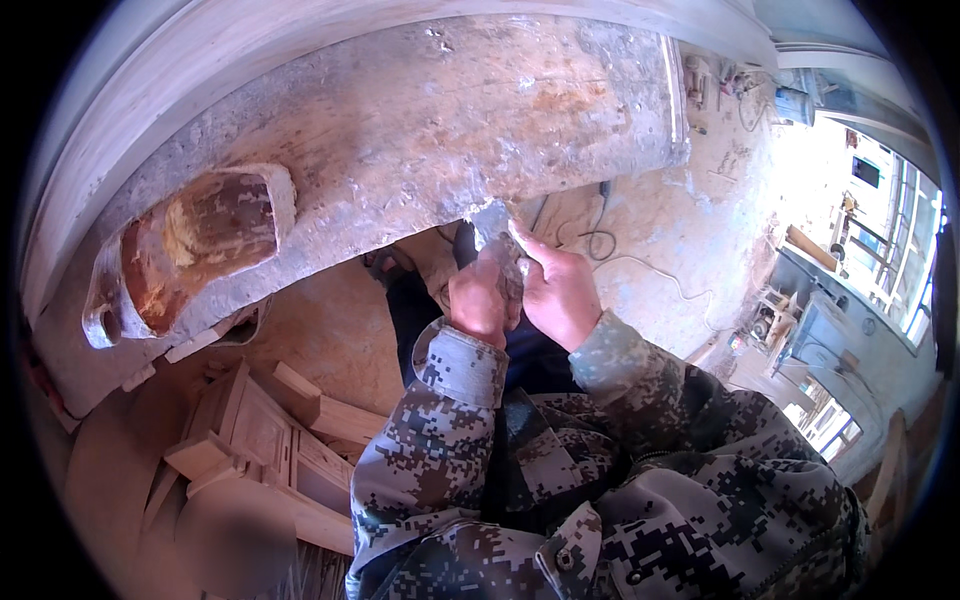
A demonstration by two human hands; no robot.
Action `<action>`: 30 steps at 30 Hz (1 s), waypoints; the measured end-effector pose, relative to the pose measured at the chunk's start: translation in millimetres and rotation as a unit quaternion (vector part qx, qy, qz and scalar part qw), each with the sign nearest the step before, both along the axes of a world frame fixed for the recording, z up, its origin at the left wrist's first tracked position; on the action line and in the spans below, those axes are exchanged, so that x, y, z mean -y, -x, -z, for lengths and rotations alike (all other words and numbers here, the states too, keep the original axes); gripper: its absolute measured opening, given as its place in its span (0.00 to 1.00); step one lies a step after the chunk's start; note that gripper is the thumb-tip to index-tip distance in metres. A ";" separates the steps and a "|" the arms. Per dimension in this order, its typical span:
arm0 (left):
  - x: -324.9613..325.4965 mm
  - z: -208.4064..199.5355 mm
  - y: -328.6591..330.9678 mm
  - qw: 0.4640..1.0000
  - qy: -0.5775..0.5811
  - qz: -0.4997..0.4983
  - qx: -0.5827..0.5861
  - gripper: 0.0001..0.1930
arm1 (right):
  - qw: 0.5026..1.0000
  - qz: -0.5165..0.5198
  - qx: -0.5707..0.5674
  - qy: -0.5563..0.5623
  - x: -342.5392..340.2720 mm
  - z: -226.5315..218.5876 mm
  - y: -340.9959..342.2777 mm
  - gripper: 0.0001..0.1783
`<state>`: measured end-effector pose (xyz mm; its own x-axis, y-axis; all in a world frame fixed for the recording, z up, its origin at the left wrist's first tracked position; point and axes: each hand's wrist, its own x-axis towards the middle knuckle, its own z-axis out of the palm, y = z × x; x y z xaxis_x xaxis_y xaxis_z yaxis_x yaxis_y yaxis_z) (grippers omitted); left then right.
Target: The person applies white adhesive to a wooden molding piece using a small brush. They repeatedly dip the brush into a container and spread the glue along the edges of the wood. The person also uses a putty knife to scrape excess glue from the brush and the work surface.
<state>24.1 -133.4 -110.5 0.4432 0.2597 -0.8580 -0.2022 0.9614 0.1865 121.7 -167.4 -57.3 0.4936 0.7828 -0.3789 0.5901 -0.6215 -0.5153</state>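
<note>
My left hand [478, 302] is closed around the lower part of a putty knife. The putty knife [490, 222] has a flat grey blade, crusted with pale material, which points up at the near edge of the workbench. My right hand [560, 292] is closed against the same tool from the right, its index finger stretched along the blade side. Between the hands the handle is mostly hidden. On the bench at the left sits a cut-open plastic jug [284, 200], stained inside, with yellowish putty [180, 228] in it.
The stained workbench [400, 120] spans the top, with a long pale panel [250, 25] behind it. Wooden frame pieces [265, 430] stand at lower left. A cable [660, 275] winds over the floor. Tools and machines [770, 320] stand near the bright window at right.
</note>
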 end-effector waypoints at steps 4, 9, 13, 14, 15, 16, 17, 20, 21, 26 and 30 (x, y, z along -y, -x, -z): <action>1.1 2.2 -0.3 0.999 0.011 0.007 -0.029 0.20 | 0.997 -0.039 0.021 0.061 -22.9 -13.0 3.5 0.26; 5.9 4.3 6.7 0.999 0.032 -0.017 0.010 0.21 | 0.996 0.011 -0.083 -0.028 -25.0 -5.6 1.3 0.24; 23.6 6.2 20.1 0.997 0.022 -0.017 0.068 0.22 | 0.870 0.309 -0.384 -0.007 -42.5 -18.4 -1.4 0.24; 27.5 5.2 20.4 0.997 0.022 -0.032 0.068 0.22 | 0.844 0.312 -0.435 0.008 -40.1 -19.8 -8.4 0.24; 30.3 3.7 21.3 0.997 0.019 -0.045 0.067 0.21 | 0.815 0.313 -0.487 0.020 -35.1 -23.1 -21.2 0.24; 29.6 0.5 22.6 0.996 0.015 -0.061 0.067 0.21 | 0.785 0.311 -0.536 0.032 -33.4 -27.6 -31.9 0.24; 32.3 1.5 25.1 0.995 -0.009 -0.066 0.072 0.21 | 0.706 0.372 -0.603 0.013 -30.9 -28.6 -37.1 0.23; 34.4 5.3 23.0 0.996 -0.024 -0.085 0.034 0.22 | 0.666 0.421 -0.617 -0.005 -17.2 -25.7 -51.3 0.26; 33.8 6.7 26.4 0.997 -0.024 -0.073 0.020 0.20 | 0.692 0.405 -0.597 -0.012 -11.5 -26.2 -54.4 0.26; 41.1 23.0 26.0 0.974 -0.195 -0.114 -0.001 0.09 | 0.767 0.379 -0.517 -0.029 2.8 -39.9 -57.9 0.25; 38.7 15.2 8.2 0.972 -0.178 -0.114 -0.099 0.09 | 0.838 0.357 -0.410 -0.037 14.6 -37.0 -55.3 0.26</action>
